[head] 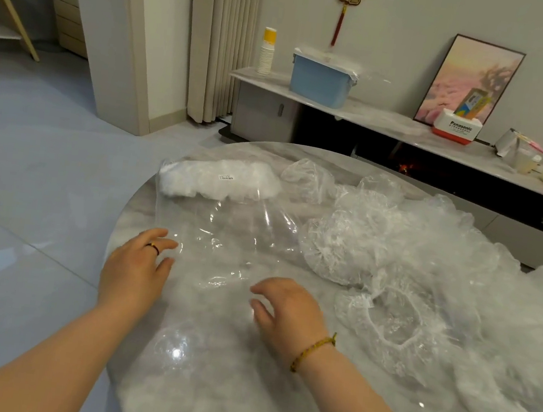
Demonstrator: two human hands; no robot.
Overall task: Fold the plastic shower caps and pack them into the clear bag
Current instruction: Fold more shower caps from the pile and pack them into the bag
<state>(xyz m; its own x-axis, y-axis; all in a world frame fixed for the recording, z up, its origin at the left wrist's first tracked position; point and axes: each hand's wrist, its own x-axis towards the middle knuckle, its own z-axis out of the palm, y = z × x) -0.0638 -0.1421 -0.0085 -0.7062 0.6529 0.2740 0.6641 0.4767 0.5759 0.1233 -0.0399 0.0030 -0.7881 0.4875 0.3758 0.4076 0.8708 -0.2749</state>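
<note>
On the counter (236,408), left hand (137,267) and right hand (287,308) are hovering, fingers (163,245) loosely curled and empty, over the clear bag (222,230) beside heaped shower caps (426,281), whose slick film may be slipping from loose pinches.

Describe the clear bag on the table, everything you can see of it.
The clear bag is a large, thin, glossy plastic pouch, wrinkled, lying flat near the left edge of the marbled table. Its far end holds a white wad of folded caps under a small white label; the near part looks slack and empty. The fingers of the left hand reach its near left corner, the right hand hovers by its near edge, contact unclear. Loose shower caps lie along its right side.
</note>
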